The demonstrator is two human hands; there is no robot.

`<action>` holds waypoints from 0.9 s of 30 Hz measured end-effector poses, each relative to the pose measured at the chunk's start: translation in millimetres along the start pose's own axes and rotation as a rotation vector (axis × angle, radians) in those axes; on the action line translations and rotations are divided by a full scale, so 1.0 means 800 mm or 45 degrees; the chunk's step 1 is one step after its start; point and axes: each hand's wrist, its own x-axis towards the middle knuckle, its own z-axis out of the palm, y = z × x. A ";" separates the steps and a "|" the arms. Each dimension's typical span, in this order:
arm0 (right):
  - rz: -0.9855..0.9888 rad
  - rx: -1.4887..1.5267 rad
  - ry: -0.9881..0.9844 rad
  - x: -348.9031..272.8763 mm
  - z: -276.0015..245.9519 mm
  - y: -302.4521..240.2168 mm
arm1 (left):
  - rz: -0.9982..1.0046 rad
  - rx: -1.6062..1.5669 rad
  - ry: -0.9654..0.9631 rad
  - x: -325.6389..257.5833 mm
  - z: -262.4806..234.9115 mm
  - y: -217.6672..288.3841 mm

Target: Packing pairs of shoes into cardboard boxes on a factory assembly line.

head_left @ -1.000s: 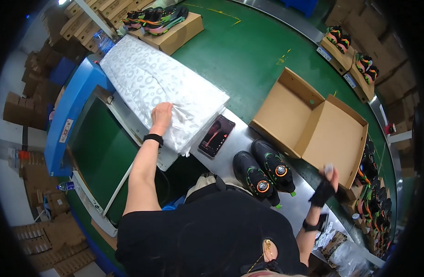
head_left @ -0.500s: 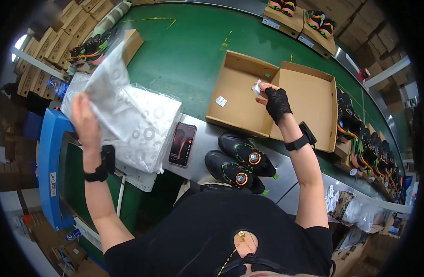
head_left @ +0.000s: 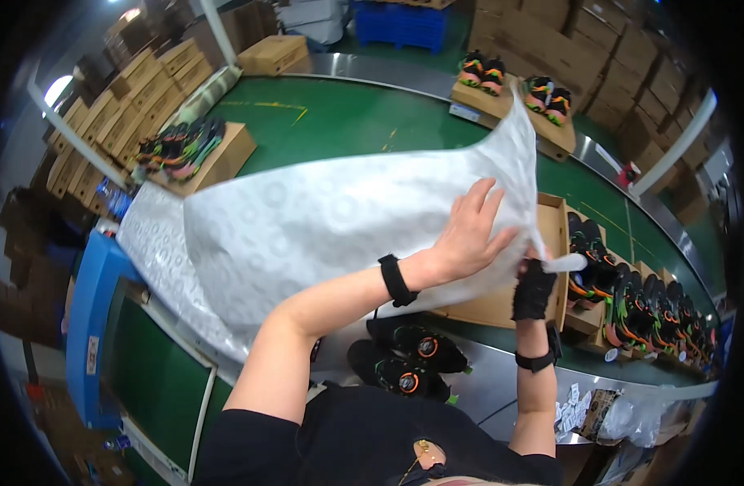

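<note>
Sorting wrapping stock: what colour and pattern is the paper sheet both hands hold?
The paper sheet is white with faint grey ring-like prints, seen in the head view.

hidden: open shoebox point(head_left: 553, 235) mostly behind tissue sheet point(head_left: 331, 219) | right hand point(head_left: 535, 285) fingertips (gloved) covered

A pair of black sports shoes with orange discs point(head_left: 404, 360) lies on the grey metal counter point(head_left: 501, 381). Colourful shoes on flat cardboard boxes point(head_left: 513, 89) ride the green conveyor belt point(head_left: 339, 121). Stacked brown cartons point(head_left: 121, 113) stand at left.
</note>
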 end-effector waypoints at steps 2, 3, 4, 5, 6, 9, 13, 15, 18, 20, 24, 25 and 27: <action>-0.090 -0.111 0.492 0.030 -0.069 0.002 | 0.101 0.219 -0.196 -0.017 0.005 -0.014; -0.204 -0.195 0.515 0.039 -0.115 0.000 | 0.174 0.457 -0.379 -0.032 0.000 -0.029; -0.349 -0.255 0.635 0.029 -0.134 -0.019 | 0.141 0.567 -0.458 -0.053 -0.005 -0.053; -0.290 0.191 0.603 0.014 -0.150 -0.035 | 0.112 0.673 -0.541 -0.075 -0.010 -0.084; -0.241 0.224 0.766 0.041 -0.253 0.012 | 0.080 0.746 -0.565 -0.093 -0.025 -0.112; -0.251 -0.301 1.065 0.028 -0.303 0.008 | -0.033 1.000 -0.524 -0.132 -0.069 -0.162; -0.216 -0.591 0.979 0.005 -0.316 -0.007 | -0.421 1.327 -0.232 -0.143 -0.138 -0.186; 0.213 -0.390 0.893 -0.014 -0.292 -0.027 | -0.803 1.010 -0.075 -0.179 -0.165 -0.236; -0.122 -0.221 0.890 -0.070 -0.252 -0.031 | -1.426 0.200 -0.213 -0.181 -0.205 -0.247; -0.462 -0.851 0.539 -0.130 -0.225 -0.013 | -1.614 -0.373 -0.484 -0.188 -0.210 -0.257; -0.716 -1.554 -1.094 -0.249 -0.087 -0.007 | -1.140 -0.184 -0.320 -0.199 -0.206 -0.323; -0.576 -1.587 -1.304 -0.270 -0.065 -0.007 | -0.964 -0.032 -0.250 -0.201 -0.207 -0.338; -0.896 -1.833 -1.097 -0.285 -0.057 0.031 | -0.708 0.244 -0.193 -0.167 -0.212 -0.307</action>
